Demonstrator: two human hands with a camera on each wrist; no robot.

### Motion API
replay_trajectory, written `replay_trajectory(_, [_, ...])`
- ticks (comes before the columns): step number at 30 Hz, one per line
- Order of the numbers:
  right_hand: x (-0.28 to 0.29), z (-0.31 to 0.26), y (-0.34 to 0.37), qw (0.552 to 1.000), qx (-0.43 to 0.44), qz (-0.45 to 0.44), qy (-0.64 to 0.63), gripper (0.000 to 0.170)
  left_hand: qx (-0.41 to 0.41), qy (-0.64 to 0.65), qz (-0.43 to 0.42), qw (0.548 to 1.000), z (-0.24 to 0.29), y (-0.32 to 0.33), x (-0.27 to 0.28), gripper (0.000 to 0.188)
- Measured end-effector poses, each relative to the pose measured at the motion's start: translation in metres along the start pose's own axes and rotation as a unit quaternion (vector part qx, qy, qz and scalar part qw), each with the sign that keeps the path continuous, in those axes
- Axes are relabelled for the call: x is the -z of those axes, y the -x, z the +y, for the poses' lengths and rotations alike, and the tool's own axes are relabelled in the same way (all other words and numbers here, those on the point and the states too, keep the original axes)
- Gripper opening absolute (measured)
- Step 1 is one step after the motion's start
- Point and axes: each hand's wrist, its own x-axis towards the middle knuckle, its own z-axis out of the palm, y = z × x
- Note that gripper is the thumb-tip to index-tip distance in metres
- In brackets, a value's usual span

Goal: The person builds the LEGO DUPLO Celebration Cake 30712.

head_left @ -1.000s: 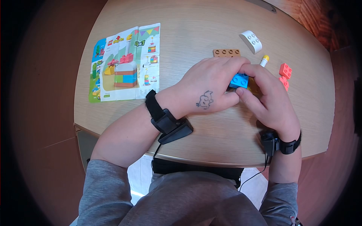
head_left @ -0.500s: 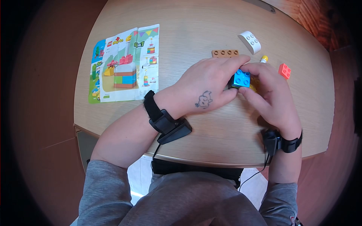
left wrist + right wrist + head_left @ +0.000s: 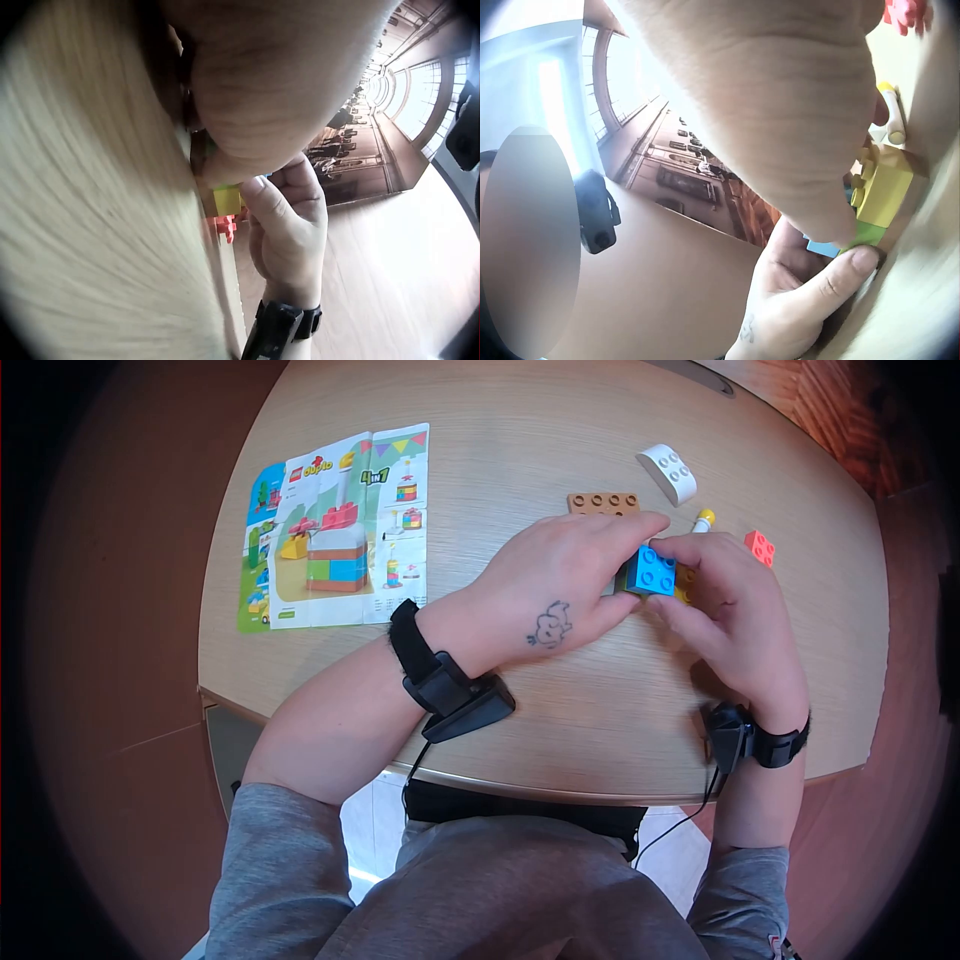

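A blue building brick [image 3: 655, 571] stands between the two hands, studs up, over a green brick [image 3: 868, 235] whose edge shows beneath it. My left hand [image 3: 555, 585] reaches in from the left, its thumb along the green brick, gripping it low. From the other side my right hand [image 3: 735, 615] pinches the blue brick between thumb and index finger. A yellow brick [image 3: 889, 187] sits right beside the green one, partly behind the right fingers in the head view. The far fingers of the left hand are hidden.
A brown studded plate [image 3: 603, 504] lies beyond the left hand. Farther back is a white curved brick [image 3: 667, 474]. A white candle piece with yellow tip [image 3: 705, 520] and a red brick [image 3: 760, 548] lie near the right hand. An instruction booklet [image 3: 335, 530] lies at left.
The blue brick has shifted slightly right and shows more of its top and side. My right hand has moved a little right with it, covering the lower red piece. The left hand stays nearly in place.
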Motion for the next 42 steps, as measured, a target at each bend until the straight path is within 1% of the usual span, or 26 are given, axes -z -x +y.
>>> replay_trajectory(4, [-0.001,-0.002,-0.002,1.0,0.006,0.001,0.027,0.038,-0.001,-0.003,0.005,1.0,0.001,-0.001,0.001,0.066])
replay_trajectory(6, [0.0,-0.001,-0.002,1.0,0.007,-0.001,0.024,0.038,0.018,-0.004,-0.004,1.0,0.003,-0.001,0.002,0.065])
replay_trajectory(9, [0.002,-0.002,-0.003,1.0,0.008,-0.007,0.028,0.038,-0.003,-0.011,0.009,1.0,0.0,-0.001,0.0,0.065])
replay_trajectory(11, [0.0,-0.003,-0.003,0.999,0.011,-0.009,0.036,0.037,0.004,-0.004,0.012,1.0,0.001,-0.001,0.0,0.065])
replay_trajectory(13, [-0.002,-0.002,-0.003,0.998,0.025,0.013,0.049,0.037,0.011,0.003,0.015,1.0,0.001,0.0,0.0,0.065])
replay_trajectory(17, [0.002,0.001,-0.002,0.997,0.045,0.017,0.057,0.036,0.003,-0.004,0.023,1.0,-0.002,0.0,-0.001,0.065])
replay_trajectory(18, [0.006,0.006,0.0,0.997,-0.025,0.065,-0.02,0.034,0.003,-0.01,0.023,1.0,-0.001,0.0,-0.002,0.065])
replay_trajectory(19, [0.012,0.013,0.002,0.984,-0.096,0.114,-0.094,0.032,-0.004,-0.006,0.019,1.0,0.0,0.0,-0.002,0.065])
replay_trajectory(20, [0.014,0.028,0.003,0.962,-0.123,0.182,-0.166,0.031,0.01,0.006,0.018,1.0,0.001,0.0,-0.001,0.064])
replay_trajectory(21, [0.021,0.033,0.002,0.961,-0.128,0.189,-0.156,0.031,0.023,0.018,0.015,0.999,0.002,-0.001,-0.001,0.064])
replay_trajectory(23, [0.034,0.041,0.005,0.929,-0.206,0.268,-0.152,0.031,0.023,-0.011,0.014,1.0,0.006,0.001,0.0,0.063])
replay_trajectory(24, [0.037,0.048,0.005,0.934,-0.186,0.286,-0.106,0.032,0.015,-0.014,0.024,0.999,0.003,0.0,-0.003,0.062])
replay_trajectory(25, [0.038,0.053,0.006,0.931,-0.189,0.294,-0.103,0.032,0.008,-0.012,0.018,1.0,0.003,0.0,-0.003,0.062])
replay_trajectory(27, [0.039,0.059,0.008,0.931,-0.198,0.299,-0.071,0.03,0.031,-0.015,0.019,0.999,0.005,0.0,-0.003,0.06])
replay_trajectory(28, [0.043,0.062,0.01,0.929,-0.2,0.304,-0.071,0.03,0.027,-0.015,0.015,0.999,0.006,-0.001,-0.002,0.06])
replay_trajectory(30, [0.054,0.063,0.01,0.949,-0.212,0.233,0.029,0.027,0.055,-0.016,0.009,0.998,0.007,-0.002,0.0,0.058])
replay_trajectory(31, [0.054,0.061,0.01,0.948,-0.213,0.235,0.03,0.027,0.052,-0.016,0.008,0.998,0.007,-0.003,0.001,0.058])
replay_trajectory(33, [0.05,0.045,0.005,0.937,-0.27,0.219,0.026,0.026,0.067,-0.017,0.002,0.998,0.007,-0.003,0.002,0.058])
replay_trajectory(34, [0.048,0.046,0.007,0.937,-0.269,0.221,0.026,0.026,0.066,-0.017,0.001,0.998,0.008,-0.003,0.002,0.058])
replay_trajectory(35, [0.045,0.05,0.008,0.959,-0.174,0.198,0.103,0.027,0.06,-0.007,-0.006,0.998,0.01,-0.003,0.003,0.057])
replay_trajectory(36, [0.043,0.053,0.008,0.966,-0.076,0.172,0.178,0.027,0.056,0.002,-0.013,0.998,0.01,-0.004,0.004,0.056])
replay_trajectory(37, [0.041,0.053,0.008,0.966,-0.074,0.173,0.178,0.027,0.056,0.001,-0.012,0.998,0.01,-0.004,0.005,0.056])
replay_trajectory(39, [0.037,0.052,0.006,0.974,-0.06,0.136,0.168,0.029,0.019,0.0,-0.009,1.0,0.01,-0.004,0.005,0.055])
replay_trajectory(40, [0.036,0.054,0.005,0.975,-0.058,0.135,0.167,0.029,0.021,-0.001,-0.007,1.0,0.01,-0.004,0.006,0.055])
replay_trajectory(42, [0.037,0.061,0.009,0.965,-0.107,0.168,0.173,0.03,0.004,-0.015,-0.03,0.999,0.01,-0.005,0.008,0.053])
